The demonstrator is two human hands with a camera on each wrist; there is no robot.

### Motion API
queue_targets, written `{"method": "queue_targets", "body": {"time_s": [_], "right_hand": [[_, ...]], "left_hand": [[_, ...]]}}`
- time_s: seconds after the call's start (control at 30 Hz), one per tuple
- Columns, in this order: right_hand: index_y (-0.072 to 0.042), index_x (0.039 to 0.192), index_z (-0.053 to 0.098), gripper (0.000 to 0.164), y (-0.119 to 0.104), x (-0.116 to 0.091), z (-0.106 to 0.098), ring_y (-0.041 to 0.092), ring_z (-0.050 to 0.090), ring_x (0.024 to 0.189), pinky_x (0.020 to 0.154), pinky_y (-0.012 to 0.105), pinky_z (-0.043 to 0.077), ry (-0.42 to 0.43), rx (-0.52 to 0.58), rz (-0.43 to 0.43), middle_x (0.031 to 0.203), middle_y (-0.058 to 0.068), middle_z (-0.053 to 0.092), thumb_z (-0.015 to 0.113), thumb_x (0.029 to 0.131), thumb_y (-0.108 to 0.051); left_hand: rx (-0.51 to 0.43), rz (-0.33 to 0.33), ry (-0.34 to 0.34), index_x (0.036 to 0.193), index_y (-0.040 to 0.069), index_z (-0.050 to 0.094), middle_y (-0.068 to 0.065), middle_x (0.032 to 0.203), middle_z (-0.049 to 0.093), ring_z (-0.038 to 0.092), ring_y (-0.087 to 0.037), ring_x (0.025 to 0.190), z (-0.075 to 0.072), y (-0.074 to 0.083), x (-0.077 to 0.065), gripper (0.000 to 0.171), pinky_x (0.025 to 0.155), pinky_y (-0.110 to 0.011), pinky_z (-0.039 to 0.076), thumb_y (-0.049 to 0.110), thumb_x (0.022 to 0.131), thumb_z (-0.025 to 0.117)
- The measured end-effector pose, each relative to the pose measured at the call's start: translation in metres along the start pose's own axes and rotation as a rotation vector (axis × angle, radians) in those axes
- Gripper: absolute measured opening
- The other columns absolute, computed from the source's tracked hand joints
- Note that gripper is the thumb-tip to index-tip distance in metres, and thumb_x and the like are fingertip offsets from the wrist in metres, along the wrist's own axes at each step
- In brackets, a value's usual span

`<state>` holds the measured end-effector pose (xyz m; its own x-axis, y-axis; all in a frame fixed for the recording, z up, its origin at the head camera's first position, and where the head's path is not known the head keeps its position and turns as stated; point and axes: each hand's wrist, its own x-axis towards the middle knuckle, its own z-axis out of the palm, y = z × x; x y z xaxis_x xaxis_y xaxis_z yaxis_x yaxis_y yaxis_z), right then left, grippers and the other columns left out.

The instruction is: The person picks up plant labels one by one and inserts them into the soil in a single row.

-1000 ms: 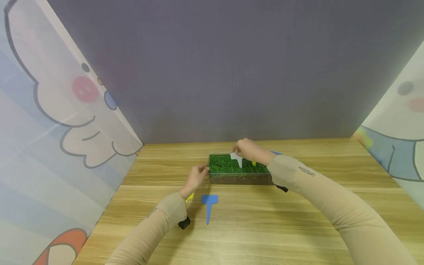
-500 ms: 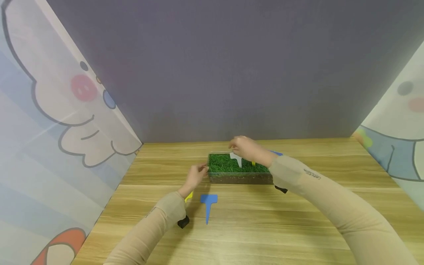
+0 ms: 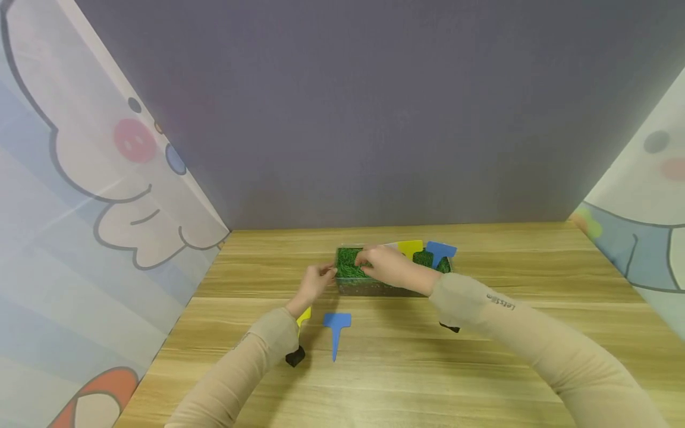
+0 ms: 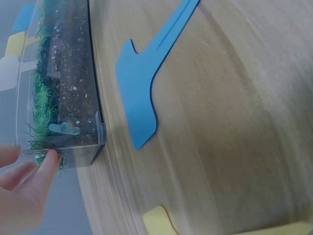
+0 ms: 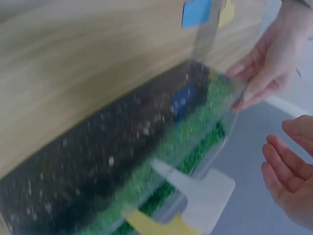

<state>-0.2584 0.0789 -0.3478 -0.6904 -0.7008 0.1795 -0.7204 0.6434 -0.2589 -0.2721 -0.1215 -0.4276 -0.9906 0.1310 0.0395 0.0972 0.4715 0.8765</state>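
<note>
Planter box: the clear planter box point(image 3: 364, 288) sits on the wood-grain tabletop point(image 3: 396, 368), near the grey wall point(image 3: 342, 119), with dark soil point(image 4: 73, 63) under green grass point(image 3: 348, 261).
Left hand: the left hand point(image 3: 312, 286) touches the box's left end with its fingertips; whether it pinches the wall I cannot tell.
Right hand: the right hand point(image 3: 393, 264) is over the grass, fingers loosely bent and apart from the thumb, holding nothing.
Standing labels: from left to right, a white T-shaped label point(image 5: 210, 198), a yellow T-shaped label point(image 3: 411, 247) and a blue T-shaped label point(image 3: 441, 252) stand in the grass.
Loose labels: a second blue label point(image 3: 337, 324) lies in front of the box; a second yellow label point(image 3: 304, 316) is beside it, partly behind the left wrist.
Sleeves: beige, the right sleeve point(image 3: 497, 315) bearing dark lettering.
</note>
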Motion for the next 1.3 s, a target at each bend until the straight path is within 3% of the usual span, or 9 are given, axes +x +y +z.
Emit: {"method": "queue_targets", "body": {"time_s": [0.33, 0.63, 0.97, 1.13, 1.3], "right_hand": [[-0.004, 0.099, 0.065, 0.016, -0.014, -0.005, 0.026, 0.014, 0.057, 0.076, 0.062, 0.019, 0.048, -0.075, 0.097, -0.057, 0.094, 0.006, 0.06, 0.058, 0.085, -0.007], [-0.002, 0.101, 0.064, 0.018, -0.018, -0.004, 0.05, 0.017, 0.058, 0.085, 0.071, 0.022, 0.05, -0.143, 0.102, -0.055, 0.097, 0.007, 0.061, 0.059, 0.084, -0.006], [0.003, 0.108, 0.06, 0.029, -0.025, -0.003, 0.072, 0.021, 0.058, 0.087, 0.069, 0.025, 0.051, -0.237, 0.186, 0.055, 0.104, 0.012, 0.058, 0.063, 0.082, -0.01], [0.002, 0.108, 0.061, 0.038, -0.032, 0.001, 0.08, 0.019, 0.054, 0.086, 0.073, 0.026, 0.048, -0.274, 0.144, 0.067, 0.103, 0.01, 0.06, 0.069, 0.078, -0.019], [-0.003, 0.109, 0.062, 0.043, -0.04, 0.005, 0.087, 0.026, 0.05, 0.104, 0.088, 0.036, 0.044, -0.323, 0.121, 0.117, 0.108, 0.007, 0.06, 0.07, 0.076, -0.027]], "left_hand": [[-0.041, -0.044, -0.015, 0.119, -0.007, 0.051, -0.025, 0.106, 0.058, 0.062, -0.031, 0.088, -0.002, 0.0, 0.001, 0.034, 0.076, -0.038, 0.053, 0.011, 0.09, 0.051], [-0.07, -0.073, -0.014, 0.118, -0.007, 0.052, -0.025, 0.109, 0.057, 0.062, -0.032, 0.088, -0.003, -0.001, 0.003, 0.033, 0.076, -0.04, 0.053, 0.011, 0.09, 0.051], [-0.097, -0.073, -0.005, 0.118, -0.008, 0.052, -0.026, 0.108, 0.057, 0.062, -0.033, 0.086, -0.002, -0.001, 0.004, 0.034, 0.077, -0.04, 0.052, 0.009, 0.089, 0.052], [-0.106, -0.078, -0.019, 0.12, -0.009, 0.05, -0.026, 0.111, 0.055, 0.06, -0.034, 0.09, -0.003, 0.004, 0.001, 0.035, 0.079, -0.04, 0.051, 0.008, 0.089, 0.052], [-0.129, -0.092, -0.018, 0.121, -0.007, 0.05, -0.025, 0.114, 0.054, 0.059, -0.033, 0.094, -0.002, -0.001, 0.003, 0.035, 0.081, -0.038, 0.051, 0.008, 0.09, 0.051]]}}
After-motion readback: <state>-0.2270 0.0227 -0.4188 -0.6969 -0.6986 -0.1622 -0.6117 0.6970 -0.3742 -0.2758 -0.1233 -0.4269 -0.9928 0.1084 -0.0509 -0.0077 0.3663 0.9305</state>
